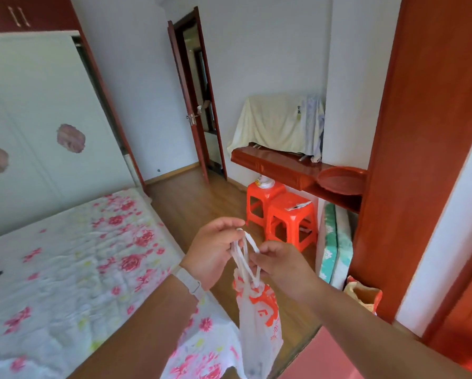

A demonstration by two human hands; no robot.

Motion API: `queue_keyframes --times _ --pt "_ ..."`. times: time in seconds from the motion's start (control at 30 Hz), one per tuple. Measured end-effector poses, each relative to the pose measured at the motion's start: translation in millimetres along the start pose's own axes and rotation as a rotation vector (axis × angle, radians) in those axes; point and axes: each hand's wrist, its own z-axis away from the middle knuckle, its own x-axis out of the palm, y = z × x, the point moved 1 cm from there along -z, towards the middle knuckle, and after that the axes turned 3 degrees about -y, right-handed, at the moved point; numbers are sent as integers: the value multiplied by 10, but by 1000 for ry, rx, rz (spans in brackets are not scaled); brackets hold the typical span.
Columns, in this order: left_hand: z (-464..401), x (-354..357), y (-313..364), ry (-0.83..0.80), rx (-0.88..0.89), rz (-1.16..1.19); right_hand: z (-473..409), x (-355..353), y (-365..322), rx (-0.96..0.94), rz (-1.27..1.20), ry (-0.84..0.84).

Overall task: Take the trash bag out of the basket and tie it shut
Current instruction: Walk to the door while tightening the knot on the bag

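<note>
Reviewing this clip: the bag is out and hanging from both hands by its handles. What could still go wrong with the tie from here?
1. The trash bag hangs in mid-air, carried only by the thin handle strips pinched by the left hand and right hand. A slip could drop it onto the wooden floor.
2. The neck looks gathered, but the strips above seem loose, so the knot may not be cinched.
3. Hard pulling could stretch or tear such narrow strips.

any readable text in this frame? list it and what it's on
Nothing reads with confidence.
Trash bag: orange print with small characters low on the side, too blurred to quote.
Cream cloth over the shelf: small dark mark at its right edge, too small to read.
Paper on the nearer orange stool: illegible.
</note>
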Motion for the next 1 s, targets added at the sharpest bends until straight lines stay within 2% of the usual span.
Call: queue_keyframes --times 0.23,0.6,0.7,1.0 --pt "-1013 15 -13 47 -7 31 -1006 -324 -31 29 185 -13" --pt "-3292 -196 -131 -43 -44 109 -3226 -672 120 141 118 92" --pt "-3842 -368 -75 -60 -74 119 -3800 -696 73 166 132 70" --pt "-5214 -702 219 -84 -67 24 -5241 -752 -225 112 163 78"
